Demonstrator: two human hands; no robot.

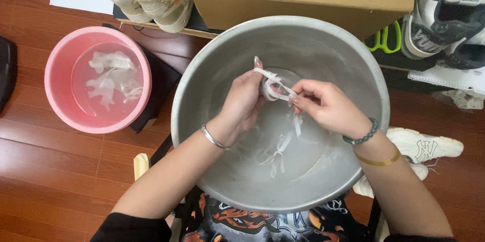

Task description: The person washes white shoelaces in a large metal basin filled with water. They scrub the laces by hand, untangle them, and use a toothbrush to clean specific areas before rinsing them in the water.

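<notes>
Both hands are closed on one white shoelace (275,84) above the metal basin's (202,90) centre. It is stretched between them, left hand (246,101) to right hand (323,106), its tail dangling below.

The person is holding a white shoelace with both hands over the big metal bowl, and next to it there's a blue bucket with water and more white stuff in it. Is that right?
Almost. The bucket is pink, not blue, as the head view shows. The rest holds: the left hand and right hand hold a white shoelace over the big metal bowl, and white pieces sit in the bucket's water.
</notes>
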